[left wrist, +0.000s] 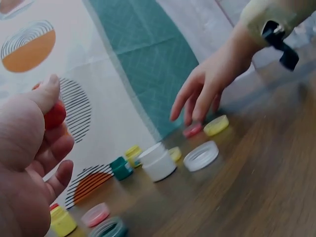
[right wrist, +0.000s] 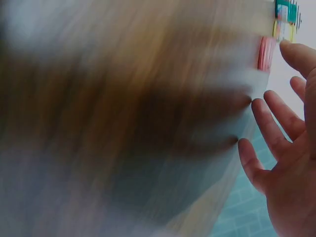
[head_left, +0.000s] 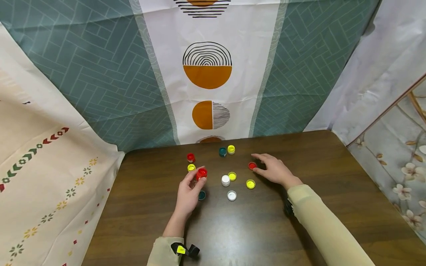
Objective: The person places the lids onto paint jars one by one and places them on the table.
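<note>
My left hand (head_left: 189, 194) grips a small red paint jar (head_left: 201, 173) between thumb and fingers, above the table. In the left wrist view the fingers cover much of that jar (left wrist: 55, 115). Over on the right, my right hand (head_left: 275, 170) is low over the table with its fingers spread. Its thumb tip is right at the edge of a red lid (head_left: 252, 166) lying there. From the right wrist, the red lid (right wrist: 265, 53) shows beside the thumb, and the fingers hold nothing. Below the left hand lies a dark teal lid (head_left: 201, 195).
Between the hands stand a white jar (head_left: 225, 180), a white lid (head_left: 232, 195) and yellow lids (head_left: 250, 184). Farther back are a teal jar (head_left: 223, 152) and a yellow jar (head_left: 231, 149). Another red jar (head_left: 190, 158) and yellow jar (head_left: 191, 167) stand left. A patterned curtain (head_left: 206, 92) borders the table.
</note>
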